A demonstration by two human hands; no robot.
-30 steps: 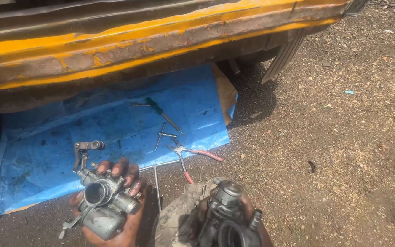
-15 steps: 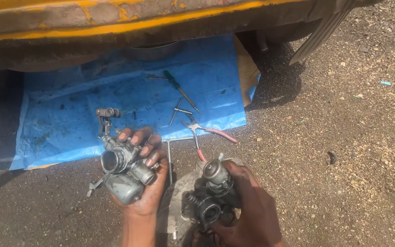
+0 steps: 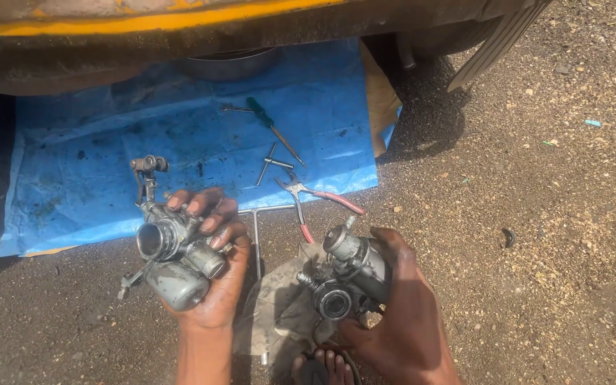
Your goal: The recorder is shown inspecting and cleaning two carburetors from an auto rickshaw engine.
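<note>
My left hand (image 3: 215,274) holds a grey metal carburetor (image 3: 172,257) up over the gravel, its round opening turned toward me and a small lever sticking up at its top. My right hand (image 3: 401,314) grips a second, darker carburetor (image 3: 347,274) just above a dirty grey rag (image 3: 276,314). The two parts are side by side, a short gap apart.
A blue plastic sheet (image 3: 94,178) lies under a yellow vehicle body (image 3: 180,11). On the sheet are a green-handled screwdriver (image 3: 269,125), a small T-wrench (image 3: 271,164) and red-handled pliers (image 3: 319,199) at its edge. A T-handle wrench (image 3: 257,235) lies between my hands. My toes (image 3: 326,363) show at the bottom.
The view has tilted down and shifted, so both carburetors sit higher in frame. Both hands keep their grip; my right hand has turned its carburetor a little more upright.
</note>
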